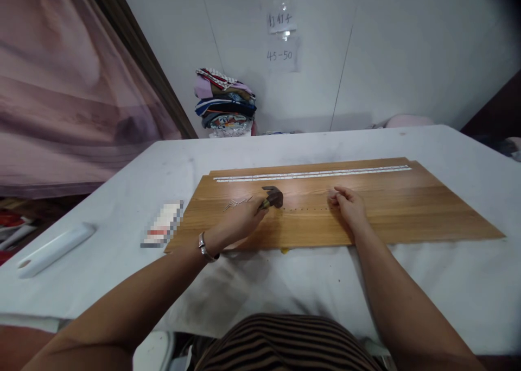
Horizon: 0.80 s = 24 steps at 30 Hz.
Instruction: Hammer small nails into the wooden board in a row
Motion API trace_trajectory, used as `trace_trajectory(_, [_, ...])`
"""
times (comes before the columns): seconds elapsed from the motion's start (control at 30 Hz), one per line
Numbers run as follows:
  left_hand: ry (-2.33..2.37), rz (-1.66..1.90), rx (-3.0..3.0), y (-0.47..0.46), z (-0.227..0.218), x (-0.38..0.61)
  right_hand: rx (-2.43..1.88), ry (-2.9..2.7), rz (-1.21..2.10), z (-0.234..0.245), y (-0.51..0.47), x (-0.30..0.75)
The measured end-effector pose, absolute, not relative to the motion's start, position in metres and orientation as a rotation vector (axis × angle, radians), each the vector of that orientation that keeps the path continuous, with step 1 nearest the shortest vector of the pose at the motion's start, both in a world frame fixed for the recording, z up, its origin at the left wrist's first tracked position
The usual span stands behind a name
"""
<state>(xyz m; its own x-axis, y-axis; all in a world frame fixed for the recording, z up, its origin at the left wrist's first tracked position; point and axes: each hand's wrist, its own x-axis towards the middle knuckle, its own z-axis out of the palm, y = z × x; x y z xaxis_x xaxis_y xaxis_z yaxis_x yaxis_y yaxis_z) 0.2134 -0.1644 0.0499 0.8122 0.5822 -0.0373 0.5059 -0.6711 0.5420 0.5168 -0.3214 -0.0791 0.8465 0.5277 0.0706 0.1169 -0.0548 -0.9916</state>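
My left hand is wrapped round the handle of a claw hammer, its head just over a wooden board. Several loose nails lie on the board beside that hand. A row of small dark marks runs from below the hammer head towards my right hand. I cannot tell whether they are holes or nail heads. My right hand is closed in a pinch low over the far end of the row. Whatever its fingertips hold, if anything, is too small to make out.
Two white measuring strips lie along the board's far edge. The board rests on a white-covered table. To the left are a blurred-out rectangular item and a long white object. Folded cloths are stacked beyond the table, by the wall.
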Motion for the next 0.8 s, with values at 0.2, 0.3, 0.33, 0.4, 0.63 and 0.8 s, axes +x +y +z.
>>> trace_trajectory(0.2, [0.812, 0.122, 2.512, -0.1669, 0.0527, 0.2146, -1.612, -0.488, 0.352, -0.0788, -0.3182, 0.5152])
trace_trajectory(0.3, [0.835, 0.111, 2.485, -0.1650, 0.0539, 0.2146, -1.599, -0.465, 0.367, -0.0789, -0.3176, 0.5146])
trace_trajectory(0.33, [0.839, 0.115, 2.484, -0.1639, 0.0529, 0.2143, -1.598, -0.461, 0.368, -0.0792, -0.3176, 0.5145])
trace_trajectory(0.4, [0.830, 0.117, 2.502, -0.1621, 0.0494, 0.2135, -1.610, -0.465, 0.362, -0.0798, -0.3177, 0.5144])
trace_trajectory(0.63, [0.830, 0.092, 2.572, -0.1692, 0.0513, 0.2145, -1.624, -0.489, 0.338, -0.0793, -0.3168, 0.5158])
trace_trajectory(0.8, [0.877, 0.098, 2.510, -0.1674, 0.0545, 0.2126, -1.617, -0.495, 0.336, -0.0787, -0.3175, 0.5167])
